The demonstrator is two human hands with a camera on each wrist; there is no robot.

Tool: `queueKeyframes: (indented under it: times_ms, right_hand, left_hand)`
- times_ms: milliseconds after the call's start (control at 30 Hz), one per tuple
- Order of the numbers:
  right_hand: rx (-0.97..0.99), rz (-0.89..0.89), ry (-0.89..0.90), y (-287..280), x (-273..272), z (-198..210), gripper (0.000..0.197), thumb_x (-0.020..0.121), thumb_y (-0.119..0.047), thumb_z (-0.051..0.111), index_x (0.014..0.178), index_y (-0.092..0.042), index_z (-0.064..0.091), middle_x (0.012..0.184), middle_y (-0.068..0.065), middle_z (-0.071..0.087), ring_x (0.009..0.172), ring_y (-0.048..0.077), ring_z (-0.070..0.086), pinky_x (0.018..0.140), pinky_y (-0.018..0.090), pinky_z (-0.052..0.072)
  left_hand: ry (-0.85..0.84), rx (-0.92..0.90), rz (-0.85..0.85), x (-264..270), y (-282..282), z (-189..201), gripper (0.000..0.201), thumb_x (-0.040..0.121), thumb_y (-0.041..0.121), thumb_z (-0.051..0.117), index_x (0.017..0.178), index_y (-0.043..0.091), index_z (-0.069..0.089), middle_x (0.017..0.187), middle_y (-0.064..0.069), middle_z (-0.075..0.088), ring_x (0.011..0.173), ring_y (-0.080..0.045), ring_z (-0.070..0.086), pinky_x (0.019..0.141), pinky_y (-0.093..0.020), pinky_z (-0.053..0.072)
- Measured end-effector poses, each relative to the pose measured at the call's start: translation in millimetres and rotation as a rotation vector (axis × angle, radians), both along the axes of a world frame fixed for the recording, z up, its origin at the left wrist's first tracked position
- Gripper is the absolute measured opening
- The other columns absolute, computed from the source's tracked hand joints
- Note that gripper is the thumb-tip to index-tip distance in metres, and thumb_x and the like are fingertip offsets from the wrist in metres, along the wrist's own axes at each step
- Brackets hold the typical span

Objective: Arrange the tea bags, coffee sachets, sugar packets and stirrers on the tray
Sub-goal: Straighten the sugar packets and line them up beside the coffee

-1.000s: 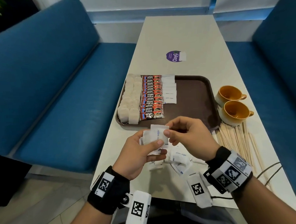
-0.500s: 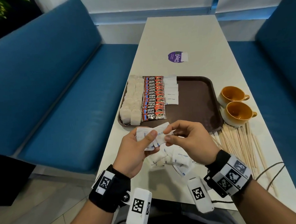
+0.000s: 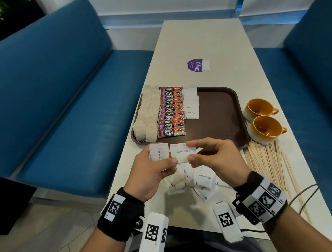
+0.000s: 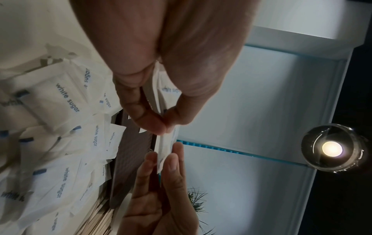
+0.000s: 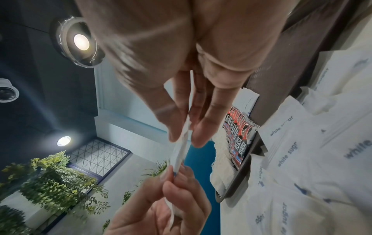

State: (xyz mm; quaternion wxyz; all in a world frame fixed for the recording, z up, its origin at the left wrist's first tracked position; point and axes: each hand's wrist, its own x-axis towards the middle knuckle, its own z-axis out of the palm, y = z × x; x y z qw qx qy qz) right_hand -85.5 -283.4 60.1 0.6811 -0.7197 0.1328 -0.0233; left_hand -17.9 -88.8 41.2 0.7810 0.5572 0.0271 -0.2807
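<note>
The brown tray (image 3: 215, 112) carries two columns of tea bags (image 3: 147, 117), a column of red coffee sachets (image 3: 171, 112) and a short column of sugar packets (image 3: 191, 104). Just in front of the tray, above the table, my left hand (image 3: 153, 169) pinches a few white sugar packets (image 3: 159, 151). My right hand (image 3: 213, 154) pinches one packet (image 3: 183, 152) marked "white sugar" between thumb and fingers, right beside the left hand's packets; the pinched packet (image 5: 182, 143) appears edge-on in the right wrist view. Loose sugar packets (image 3: 199, 181) lie under my hands. Wooden stirrers (image 3: 266, 163) lie right of them.
Two orange cups (image 3: 263, 120) stand right of the tray, behind the stirrers. A purple sticker (image 3: 197, 65) lies farther back on the white table. Blue benches (image 3: 57, 95) run along both sides. Cables (image 3: 303, 198) trail at the near right table edge.
My right hand has drawn one sugar packet out of the left hand's bunch and turned it flat, its print facing up. Both hands stay in front of the tray.
</note>
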Motion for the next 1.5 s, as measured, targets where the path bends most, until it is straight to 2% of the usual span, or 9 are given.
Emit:
queueKeyframes:
  times_ms: [100,267,433,567,833,1100,1267,1367,1500]
  right_hand:
    - [0.003,-0.024,-0.032,-2.8,2.2,-0.7,0.03,0.075,-0.001,0.086,0.102,-0.014,0.081,0.092,0.012,0.079,0.086,0.034,0.075,0.089,0.05,0.061]
    - [0.005,-0.019,-0.035,-4.4,5.8,-2.8,0.033,0.073,-0.001,0.087,0.103,-0.011,0.081,0.091,0.013,0.079,0.079,0.03,0.076,0.086,0.047,0.062]
    - [-0.037,0.051,-0.053,-6.0,5.1,-1.8,0.033,0.073,0.002,0.086,0.103,-0.01,0.08,0.093,0.011,0.078,0.079,0.029,0.076,0.081,0.036,0.063]
    - [-0.068,0.087,-0.062,-4.7,4.5,-1.5,0.032,0.074,0.004,0.086,0.102,-0.01,0.081,0.098,0.002,0.078,0.081,0.023,0.075,0.078,0.027,0.061]
    - [-0.066,0.095,0.025,-8.5,11.5,-2.5,0.036,0.075,0.001,0.086,0.107,-0.016,0.079,0.091,0.012,0.079,0.085,0.032,0.076,0.086,0.036,0.063]
    - [-0.127,0.134,0.082,-10.9,20.5,-9.2,0.024,0.082,-0.002,0.082,0.102,-0.016,0.081,0.084,0.011,0.079,0.078,0.028,0.077,0.086,0.036,0.061]
    - [-0.213,0.067,0.057,-29.6,45.3,-1.3,0.027,0.082,-0.002,0.082,0.104,-0.017,0.08,0.094,0.015,0.078,0.085,0.033,0.075,0.089,0.045,0.062]
    - [-0.276,-0.049,0.077,-54.5,75.1,-0.4,0.027,0.082,-0.005,0.083,0.105,-0.019,0.08,0.095,0.013,0.078,0.09,0.032,0.074,0.085,0.034,0.063]
    - [-0.345,-0.073,0.137,-80.9,120.5,-10.8,0.027,0.082,0.002,0.082,0.103,-0.014,0.079,0.099,0.017,0.076,0.067,0.012,0.068,0.065,0.011,0.055]
  left_hand:
    - [-0.005,-0.011,0.002,2.9,0.5,0.4,0.041,0.081,-0.018,0.07,0.116,0.002,0.06,0.104,-0.023,0.067,0.074,-0.022,0.067,0.064,-0.029,0.058]
    - [-0.008,-0.014,0.019,6.9,1.9,-2.3,0.045,0.083,-0.014,0.07,0.124,-0.001,0.059,0.11,-0.023,0.071,0.083,-0.022,0.068,0.067,-0.029,0.058]
    - [0.06,-0.009,0.014,7.1,2.9,-1.6,0.038,0.079,0.012,0.079,0.113,0.01,0.064,0.098,-0.012,0.07,0.077,-0.022,0.065,0.059,-0.029,0.054]
    - [0.029,0.074,0.046,8.9,2.0,-3.3,0.016,0.087,0.008,0.076,0.1,0.012,0.067,0.079,-0.008,0.068,0.061,-0.02,0.058,0.048,-0.026,0.044]
    - [0.046,0.081,0.096,9.7,-3.5,-6.6,0.017,0.088,0.009,0.077,0.102,0.014,0.068,0.086,-0.004,0.072,0.068,-0.016,0.063,0.053,-0.026,0.048]
    - [0.061,0.059,0.147,16.8,-6.5,-10.5,0.022,0.088,0.004,0.075,0.104,0.017,0.067,0.089,-0.003,0.07,0.075,-0.018,0.064,0.055,-0.027,0.049]
    - [0.123,-0.023,0.163,25.2,-3.5,-13.4,0.024,0.093,0.005,0.07,0.114,0.013,0.063,0.096,-0.009,0.069,0.073,-0.024,0.064,0.06,-0.029,0.055]
    - [0.173,-0.061,0.144,30.8,2.1,-16.6,0.022,0.097,0.0,0.06,0.118,0.004,0.062,0.104,-0.018,0.07,0.08,-0.03,0.068,0.067,-0.032,0.06]
    - [0.207,-0.07,0.129,34.1,5.6,-21.5,0.025,0.096,-0.009,0.046,0.112,-0.003,0.065,0.113,-0.027,0.07,0.09,-0.034,0.072,0.075,-0.034,0.062]
